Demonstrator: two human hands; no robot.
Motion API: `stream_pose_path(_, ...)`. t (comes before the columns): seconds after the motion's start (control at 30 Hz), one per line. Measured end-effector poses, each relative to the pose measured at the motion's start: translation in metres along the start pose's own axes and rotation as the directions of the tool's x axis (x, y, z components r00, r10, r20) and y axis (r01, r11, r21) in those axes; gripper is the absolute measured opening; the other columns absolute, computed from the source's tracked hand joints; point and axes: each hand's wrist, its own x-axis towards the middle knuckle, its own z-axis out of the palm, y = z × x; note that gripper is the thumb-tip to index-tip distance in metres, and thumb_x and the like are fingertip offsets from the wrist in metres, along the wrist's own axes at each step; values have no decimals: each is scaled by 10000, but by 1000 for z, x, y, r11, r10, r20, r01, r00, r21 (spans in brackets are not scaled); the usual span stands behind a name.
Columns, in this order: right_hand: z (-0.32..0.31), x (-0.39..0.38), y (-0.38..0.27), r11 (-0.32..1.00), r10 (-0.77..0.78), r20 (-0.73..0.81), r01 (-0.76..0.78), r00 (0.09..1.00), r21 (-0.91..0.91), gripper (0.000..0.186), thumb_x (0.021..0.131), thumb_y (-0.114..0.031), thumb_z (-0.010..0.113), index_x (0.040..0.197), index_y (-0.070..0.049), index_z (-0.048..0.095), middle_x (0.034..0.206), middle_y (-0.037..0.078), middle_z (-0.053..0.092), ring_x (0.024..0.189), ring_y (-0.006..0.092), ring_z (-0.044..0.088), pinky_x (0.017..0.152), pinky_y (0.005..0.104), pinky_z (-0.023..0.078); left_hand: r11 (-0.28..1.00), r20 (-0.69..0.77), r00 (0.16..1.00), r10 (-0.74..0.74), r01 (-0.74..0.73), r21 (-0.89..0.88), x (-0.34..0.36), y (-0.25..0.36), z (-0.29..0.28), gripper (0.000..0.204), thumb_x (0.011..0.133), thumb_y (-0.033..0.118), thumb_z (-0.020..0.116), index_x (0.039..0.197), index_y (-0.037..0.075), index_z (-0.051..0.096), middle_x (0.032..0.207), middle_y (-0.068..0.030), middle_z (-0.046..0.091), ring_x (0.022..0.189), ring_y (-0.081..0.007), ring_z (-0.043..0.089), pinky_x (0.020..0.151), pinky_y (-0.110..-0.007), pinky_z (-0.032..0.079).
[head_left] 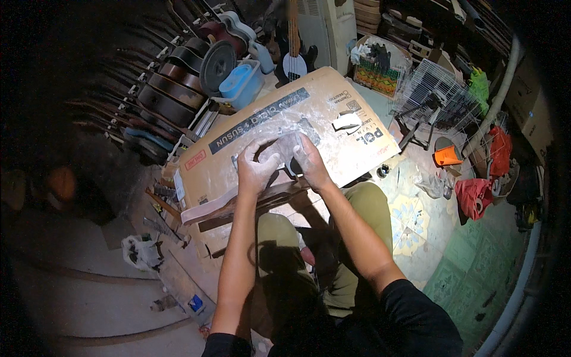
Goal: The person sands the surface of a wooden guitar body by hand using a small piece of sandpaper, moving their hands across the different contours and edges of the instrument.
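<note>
We've both hands out front over a flat cardboard sheet (369,157), approx. mid-pic, w/ a dark grey block (281,147) betw. them; the block's exact kind is hard to tell under the dust. Our L hand (257,166) has its end: fingers bent round the far L side, a gap betw. them & the thumb, thumb pressing the near face. Our R hand (310,163) grips the other end, thumb laid along the near side; its fingertips are mostly hidden, so can't tell if they're spread or together. Both hands are dusted pale, as is the cardboard nr. them. A small white piece (347,122) lies on the sheet, R of the block, & a pale strip (208,206) runs along the near L edge. Below are our olive trousers (361,217). Far L, a row of guitars (172,89) w/ a round grey lid (217,66) & a blue tub (242,83) beside; far R, a wire rack (443,86), an orange item (447,156) & a red bag (473,199) nr. the green floor tiles (470,262).
</note>
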Motion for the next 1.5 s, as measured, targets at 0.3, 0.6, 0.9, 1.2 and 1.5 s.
stream_pose_path(0.3,-8,4,13,999,22,48,-20,999,-29,671,1036,-387,582,1495,70,404,1456,198,533,1348,257,489,1157,347,337,999,5,1000,13,-12,-50,0,5,8,378,769,46,736,1144,2,738,1103,-125,733,1027,-211,687,942,-336,519)
stream_pose_path(0.6,-1,0,-15,994,114,12,-114,993,2,568,1058,-318,549,1453,81,462,1432,229,559,1343,279,509,1153,346,347,1000,47,999,-21,20,14,-1,9,0,375,774,43,715,1146,4,746,1123,-139,731,1051,-230,683,967,-343,512)
stream_pose_path(0.9,-6,4,27,969,181,-53,-168,982,180,608,1045,-346,583,1444,100,471,1444,208,556,1341,253,510,1154,340,351,999,63,998,14,-16,41,1,13,4,391,783,40,692,1169,-1,736,1060,-68,688,1028,-175,642,952,-312,497)
stream_pose_path(1.2,-2,-2,-11,993,55,-114,-43,992,112,359,1036,-246,590,1290,8,573,1153,93,638,1088,168,570,1009,318,440,991,23,991,-130,130,-12,-5,12,5,214,814,39,790,1011,-4,719,1013,-65,699,943,-166,663,870,-294,528)
stream_pose_path(1.5,11,-9,-13,980,-138,-126,117,982,-161,459,986,-155,651,1405,-14,527,1337,168,567,1272,245,529,1118,367,379,921,20,974,-225,219,-323,-7,25,7,377,831,0,762,1184,-38,635,1040,-77,701,892,-105,670,818,-241,556)
